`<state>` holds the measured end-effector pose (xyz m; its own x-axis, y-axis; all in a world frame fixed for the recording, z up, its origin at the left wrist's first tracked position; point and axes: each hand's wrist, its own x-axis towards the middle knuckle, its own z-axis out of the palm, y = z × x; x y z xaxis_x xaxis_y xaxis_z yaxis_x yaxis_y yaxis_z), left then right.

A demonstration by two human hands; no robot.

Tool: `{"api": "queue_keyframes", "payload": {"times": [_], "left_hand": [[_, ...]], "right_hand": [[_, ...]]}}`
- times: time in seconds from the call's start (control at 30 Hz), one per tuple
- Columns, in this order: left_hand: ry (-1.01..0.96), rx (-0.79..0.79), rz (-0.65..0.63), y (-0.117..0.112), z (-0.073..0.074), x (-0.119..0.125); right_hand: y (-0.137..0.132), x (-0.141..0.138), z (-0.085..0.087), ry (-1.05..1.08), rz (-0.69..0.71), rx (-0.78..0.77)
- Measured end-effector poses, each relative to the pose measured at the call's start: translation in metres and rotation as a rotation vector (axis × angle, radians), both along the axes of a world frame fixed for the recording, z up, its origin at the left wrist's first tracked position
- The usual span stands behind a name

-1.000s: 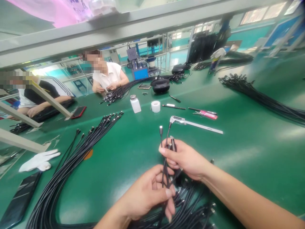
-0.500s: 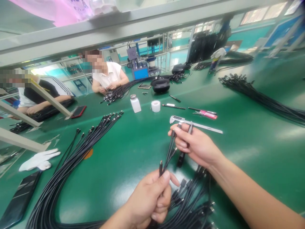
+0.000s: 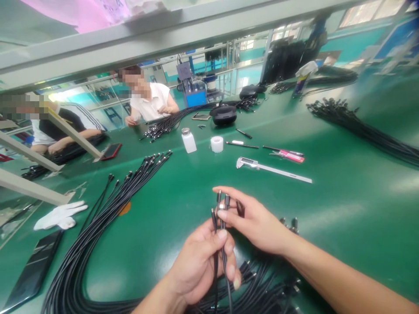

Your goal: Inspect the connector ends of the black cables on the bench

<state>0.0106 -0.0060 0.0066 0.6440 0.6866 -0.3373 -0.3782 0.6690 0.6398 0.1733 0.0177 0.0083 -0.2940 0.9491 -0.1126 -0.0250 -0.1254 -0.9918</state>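
My left hand is closed round a few thin black cables, thumb and fingers pinching them just below their plug ends. My right hand sits right above it, fingers curled on the same cable ends, which stick up between the two hands. Below both hands lies a heap of black cables with connectors. A long bundle of black cables runs across the green table to my left.
A caliper, pink-handled tool, tape roll and white bottle lie beyond my hands. White gloves and a dark phone are at left. Two people sit at the far side handling cables. More cable bundles lie right.
My right hand has come back down from near the caliper to meet my left hand, bringing the cable ends together. The view shifted slightly.
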Motion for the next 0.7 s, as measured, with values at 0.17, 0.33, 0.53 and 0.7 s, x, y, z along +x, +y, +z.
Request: {"api": "queue_keyframes", "payload": {"times": [0.17, 0.33, 0.53, 0.7], "left_hand": [[0.117, 0.045, 0.085, -0.0003, -0.0033, 0.0021], [0.208, 0.107, 0.160, 0.0007, -0.0045, 0.0017], [0.227, 0.083, 0.159, 0.0027, -0.0057, -0.0005], [0.235, 0.061, 0.155, 0.0019, -0.0098, -0.0025]], "right_hand": [[-0.0012, 0.0012, 0.0004, -0.089, 0.005, 0.047], [-0.0018, 0.0004, -0.0021, 0.050, -0.014, 0.032], [-0.0012, -0.0006, -0.0048, 0.065, -0.002, -0.006], [-0.0007, 0.0006, -0.0034, 0.104, -0.027, -0.009]]}}
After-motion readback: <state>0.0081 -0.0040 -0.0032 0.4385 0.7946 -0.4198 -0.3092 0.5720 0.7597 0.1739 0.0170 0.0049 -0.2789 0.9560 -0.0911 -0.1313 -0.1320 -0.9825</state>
